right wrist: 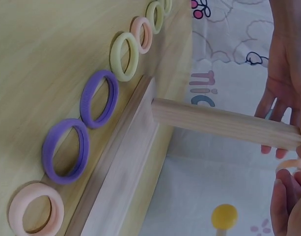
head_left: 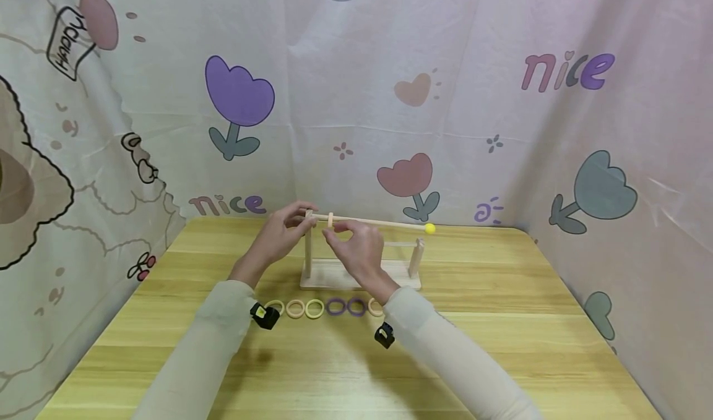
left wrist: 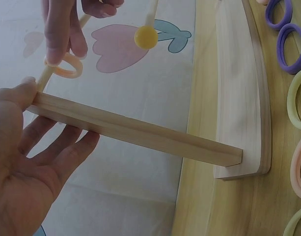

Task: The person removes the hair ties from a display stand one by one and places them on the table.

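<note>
A wooden stand [head_left: 328, 278] has a left post [head_left: 309, 250] and a shorter-looking right post [head_left: 416, 259]. From the left post's top runs a thin wooden rod [head_left: 384, 223] tipped with a yellow ball [head_left: 430, 228]. My left hand [head_left: 281, 234] holds the top of that post, thumb on one side and fingers on the other. Close by, my right hand [head_left: 359, 250] pinches a peach hair tie [left wrist: 71, 73], which appears to be around the rod near its post end. Fingers partly cover the tie.
In front of the stand, several hair ties lie in a row on the wooden table [head_left: 479, 358]: yellow [head_left: 314, 309], peach [head_left: 295, 309] and two purple ones [right wrist: 98, 98]. My right forearm covers part of the row's end. A patterned cloth [head_left: 356, 98] hangs behind.
</note>
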### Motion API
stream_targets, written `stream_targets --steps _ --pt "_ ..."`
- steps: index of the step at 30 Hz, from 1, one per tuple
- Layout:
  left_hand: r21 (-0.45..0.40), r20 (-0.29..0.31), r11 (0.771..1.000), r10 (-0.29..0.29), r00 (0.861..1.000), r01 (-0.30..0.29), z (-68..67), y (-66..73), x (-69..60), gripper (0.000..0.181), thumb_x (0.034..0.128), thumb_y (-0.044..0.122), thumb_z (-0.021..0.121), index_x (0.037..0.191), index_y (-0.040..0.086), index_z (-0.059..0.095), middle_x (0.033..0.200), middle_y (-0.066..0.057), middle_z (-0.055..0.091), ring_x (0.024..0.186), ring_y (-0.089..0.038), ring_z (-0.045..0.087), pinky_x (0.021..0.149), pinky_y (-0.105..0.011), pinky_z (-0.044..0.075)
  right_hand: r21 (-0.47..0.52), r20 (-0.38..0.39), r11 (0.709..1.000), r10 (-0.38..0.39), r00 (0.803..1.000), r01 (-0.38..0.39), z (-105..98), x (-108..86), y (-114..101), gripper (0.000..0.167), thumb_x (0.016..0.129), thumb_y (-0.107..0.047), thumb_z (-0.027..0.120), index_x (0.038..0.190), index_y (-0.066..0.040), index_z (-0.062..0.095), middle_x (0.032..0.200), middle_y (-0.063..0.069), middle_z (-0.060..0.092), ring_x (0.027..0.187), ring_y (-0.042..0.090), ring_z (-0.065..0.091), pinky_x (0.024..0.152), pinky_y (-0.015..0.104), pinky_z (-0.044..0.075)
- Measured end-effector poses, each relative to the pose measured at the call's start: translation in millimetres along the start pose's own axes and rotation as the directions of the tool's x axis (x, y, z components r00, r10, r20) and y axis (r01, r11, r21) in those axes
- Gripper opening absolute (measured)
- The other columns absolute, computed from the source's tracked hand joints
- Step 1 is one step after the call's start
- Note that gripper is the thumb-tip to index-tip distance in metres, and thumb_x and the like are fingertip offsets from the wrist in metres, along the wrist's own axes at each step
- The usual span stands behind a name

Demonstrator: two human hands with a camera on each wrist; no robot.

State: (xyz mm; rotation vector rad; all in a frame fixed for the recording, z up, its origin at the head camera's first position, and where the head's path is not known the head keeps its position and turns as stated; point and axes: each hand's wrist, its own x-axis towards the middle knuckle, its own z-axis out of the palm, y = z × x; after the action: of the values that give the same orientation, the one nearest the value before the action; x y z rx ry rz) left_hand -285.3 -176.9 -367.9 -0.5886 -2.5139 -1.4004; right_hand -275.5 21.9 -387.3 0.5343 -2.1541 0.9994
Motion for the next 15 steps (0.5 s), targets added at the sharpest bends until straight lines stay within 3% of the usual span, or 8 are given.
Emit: stream_targets --steps 3,5,10,15 --pt "0.002 -0.004 1.000 0.003 1.000 -0.003 0.4 0.5 -0.2 0.028 0.1051 0.026 0.061 0.130 0.013 0.064 0.127 -0.021 0.071 0.119 -0.044 0.069 0.097 -0.060 0.057 -0.008 -0.009 1.000 0.017 1.000 -0.017 1.7 0.6 -1.4 0.017 0.084 -0.025 0.083 0.089 -0.009 0.083 0.084 0.006 0.081 0.065 0.020 0.074 0.048 0.018 0.041" --pt "0.001 -0.006 1.000 0.005 1.000 -0.005 0.8 0.9 -0.2 0.028 0.1051 0.025 0.061 0.130 0.012 0.064 0.127 -0.021 0.071 0.118 -0.044 0.069 0.097 -0.060 0.057 0.003 -0.014 1.000 0.024 1.000 -0.024 2.2 0.8 -2.1 0.014 0.085 -0.022 0.082 0.090 -0.008 0.083 0.083 0.008 0.081 0.056 0.019 0.069 0.045 0.017 0.036" --pt "-0.007 -0.008 1.000 0.008 1.000 -0.008 1.4 1.3 0.2 0.028 0.1051 0.025 0.061 0.129 0.011 0.064 0.126 -0.021 0.071 0.117 -0.043 0.070 0.097 -0.059 0.057 0.028 -0.026 0.999 0.030 0.999 -0.029 0.9 1.2 -1.4 0.011 0.086 -0.017 0.080 0.091 -0.007 0.083 0.083 0.008 0.081 0.037 0.001 0.043 0.039 0.014 0.025" --pt "-0.010 -0.007 1.000 -0.001 1.000 0.001 1.2 -0.5 0.5 0.028 0.1052 0.025 0.061 0.129 0.012 0.064 0.126 -0.021 0.071 0.116 -0.042 0.071 0.097 -0.059 0.057 0.029 -0.031 0.999 0.046 0.998 -0.045 -1.5 0.7 2.2 0.012 0.086 -0.018 0.080 0.091 -0.007 0.083 0.082 0.006 0.081 0.040 -0.013 0.032 0.041 0.011 0.025"
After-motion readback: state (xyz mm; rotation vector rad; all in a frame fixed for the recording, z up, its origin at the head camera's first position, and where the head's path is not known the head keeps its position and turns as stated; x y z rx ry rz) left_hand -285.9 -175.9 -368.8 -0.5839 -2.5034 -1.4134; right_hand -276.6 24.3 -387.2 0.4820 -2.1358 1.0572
